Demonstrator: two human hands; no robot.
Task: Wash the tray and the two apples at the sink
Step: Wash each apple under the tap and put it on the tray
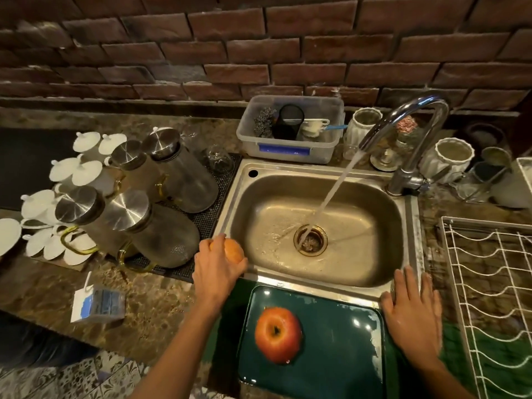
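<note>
Brick wall backs the steel sink (pixel 408 226), tap (pixel 403 125) running. Left hand (pixel 214 273) grips one apple (pixel 233 251) at its left rim, beside glass jugs (pixel 161 226). Right hand (pixel 411 315) lies flat, fingers spread, beside the green tray (pixel 339 341) holding the second apple (pixel 278 334) before the sink.

no readable text anywhere, blue label (pixel 283 151) on the plastic tub (pixel 289 131) blurred (nothing legible)

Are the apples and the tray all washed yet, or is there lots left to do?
Partly, it seems. The red apple sits on the green tray by the sink; both look wet, perhaps already rinsed. The left hand holds the second apple at the sink's edge, not yet under the running water. The right hand rests flat, empty. That apple still needs washing.
</note>
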